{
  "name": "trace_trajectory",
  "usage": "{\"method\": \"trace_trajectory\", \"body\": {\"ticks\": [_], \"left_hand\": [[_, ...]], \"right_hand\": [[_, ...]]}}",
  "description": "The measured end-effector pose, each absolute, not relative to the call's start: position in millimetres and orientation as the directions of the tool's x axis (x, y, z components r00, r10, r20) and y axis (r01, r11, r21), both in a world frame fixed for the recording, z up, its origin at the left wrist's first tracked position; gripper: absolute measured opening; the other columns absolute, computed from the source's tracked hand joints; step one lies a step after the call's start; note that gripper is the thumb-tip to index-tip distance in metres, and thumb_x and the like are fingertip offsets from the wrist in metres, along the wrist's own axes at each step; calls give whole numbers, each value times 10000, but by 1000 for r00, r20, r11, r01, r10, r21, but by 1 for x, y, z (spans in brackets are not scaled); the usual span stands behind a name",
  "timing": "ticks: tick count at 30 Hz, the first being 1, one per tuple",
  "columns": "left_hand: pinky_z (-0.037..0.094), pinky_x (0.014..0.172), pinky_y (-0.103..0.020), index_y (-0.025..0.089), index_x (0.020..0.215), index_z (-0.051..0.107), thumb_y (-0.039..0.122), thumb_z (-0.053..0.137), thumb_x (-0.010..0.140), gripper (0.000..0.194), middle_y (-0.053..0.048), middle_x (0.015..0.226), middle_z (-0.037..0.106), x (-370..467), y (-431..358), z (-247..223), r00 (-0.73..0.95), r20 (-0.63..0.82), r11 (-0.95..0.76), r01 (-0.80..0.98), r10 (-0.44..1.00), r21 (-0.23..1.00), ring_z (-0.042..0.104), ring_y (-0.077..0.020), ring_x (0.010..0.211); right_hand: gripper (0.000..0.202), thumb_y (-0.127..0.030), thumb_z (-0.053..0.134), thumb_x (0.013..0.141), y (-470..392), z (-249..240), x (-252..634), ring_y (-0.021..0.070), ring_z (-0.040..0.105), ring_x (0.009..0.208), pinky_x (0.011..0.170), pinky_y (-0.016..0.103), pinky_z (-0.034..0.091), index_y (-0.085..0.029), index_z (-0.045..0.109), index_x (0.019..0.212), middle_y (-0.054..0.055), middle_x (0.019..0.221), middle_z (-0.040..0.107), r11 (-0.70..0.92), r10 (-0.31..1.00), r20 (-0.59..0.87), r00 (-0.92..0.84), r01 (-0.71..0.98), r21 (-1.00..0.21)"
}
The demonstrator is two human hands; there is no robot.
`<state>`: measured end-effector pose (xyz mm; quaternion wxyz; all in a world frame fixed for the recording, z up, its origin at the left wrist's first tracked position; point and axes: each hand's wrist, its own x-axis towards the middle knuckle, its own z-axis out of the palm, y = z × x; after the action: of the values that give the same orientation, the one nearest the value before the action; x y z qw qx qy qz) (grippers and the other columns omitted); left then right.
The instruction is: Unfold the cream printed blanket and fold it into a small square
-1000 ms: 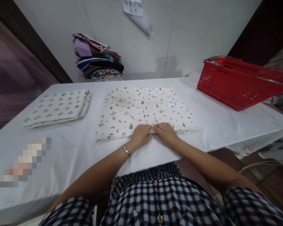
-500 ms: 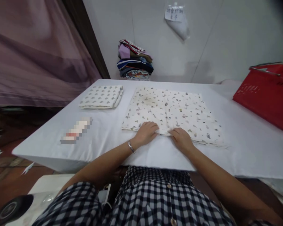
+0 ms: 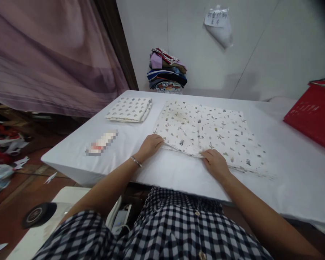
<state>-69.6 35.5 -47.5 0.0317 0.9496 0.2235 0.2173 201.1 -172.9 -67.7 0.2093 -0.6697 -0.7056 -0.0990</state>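
A white cloth (image 3: 206, 133) with small scattered prints lies folded in layers on the white-covered table. At its near left corner, my left hand (image 3: 151, 145) is closed with the fingertips on the edge. The edge is lifted slightly between my hands. My right hand (image 3: 215, 163) pinches the same near edge around its middle. Loose threads or fringe show at the cloth's near right corner. Further left lies a second folded cloth (image 3: 129, 109) with rows of grey motifs, apart from both hands.
A blurred-out flat object (image 3: 102, 143) lies on the tablecloth (image 3: 141, 180) at left. The red basket (image 3: 312, 112) stands at the right edge. Behind the table is a stack of folded fabrics (image 3: 168, 70) by the wall; a pinkish curtain (image 3: 51, 54) hangs at left.
My left hand has slid left along the near edge to the cloth's corner. My right hand stays near the middle of the edge. The camera view has turned slightly left.
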Motion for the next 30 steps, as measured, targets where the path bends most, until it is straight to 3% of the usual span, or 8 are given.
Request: {"method": "trace_trajectory", "body": {"ticks": [4,8,14,17,20,23,27,30], "left_hand": [[445,750,-327,186,917,626,275,422,916,223,-48,838,654,-57,37,-50,755,400,-852,494,520,176,589,-180,811],[444,743,-330,173,868,590,173,466,854,125,-67,898,632,-49,31,-56,701,442,-822,537,560,189,573,-192,842],[397,920,-381,178,726,611,48,469,773,198,-64,1119,598,-47,16,-54,793,464,-915,384,395,123,506,-207,1082],[365,958,-401,210,825,655,80,489,792,214,-43,1188,579,-44,7,-51,860,401,-949,295,315,113,481,-204,1137],[355,967,-420,226,1003,644,241,560,825,198,-63,1250,547,-37,-1,-49,890,357,-959,253,283,129,460,-224,1169],[350,978,-429,217,1012,643,370,574,835,244,-77,1274,534,-30,-3,-47,902,332,-960,247,277,132,451,-242,1186],[331,1010,-440,204,1022,645,349,509,876,247,-89,1299,520,-23,-1,-43,910,292,-955,282,296,87,428,-250,1221],[315,1032,-442,196,996,654,215,479,864,221,-86,1306,516,-21,0,-41,928,265,-964,263,261,29,411,-244,1243]], "right_hand": [[227,-200,455,888,-173,-69,201,218,534,841,715,335,434,-200,656,992,81,928,633,82,903,430,-10,985,-150],[219,-205,467,883,-173,-70,202,220,540,858,734,336,442,-192,660,985,82,937,637,85,900,437,1,980,-178],[187,-227,478,880,-172,-70,204,209,557,884,749,329,456,-213,650,953,55,929,645,63,893,443,82,951,-303],[177,-234,485,878,-172,-71,205,206,559,888,746,326,454,-214,649,941,48,919,647,58,895,436,95,944,-324],[173,-246,493,876,-172,-71,205,206,564,885,729,319,454,-217,651,938,50,913,650,55,899,425,108,934,-353],[174,-263,493,874,-171,-70,206,208,568,884,729,319,456,-223,654,929,51,906,654,44,899,416,135,919,-392],[185,-284,487,875,-171,-69,206,206,566,881,740,319,452,-225,654,926,48,891,652,34,907,391,157,898,-439],[182,-301,494,871,-170,-69,207,205,565,877,748,319,450,-232,653,928,43,875,648,39,906,386,172,877,-479]]}}
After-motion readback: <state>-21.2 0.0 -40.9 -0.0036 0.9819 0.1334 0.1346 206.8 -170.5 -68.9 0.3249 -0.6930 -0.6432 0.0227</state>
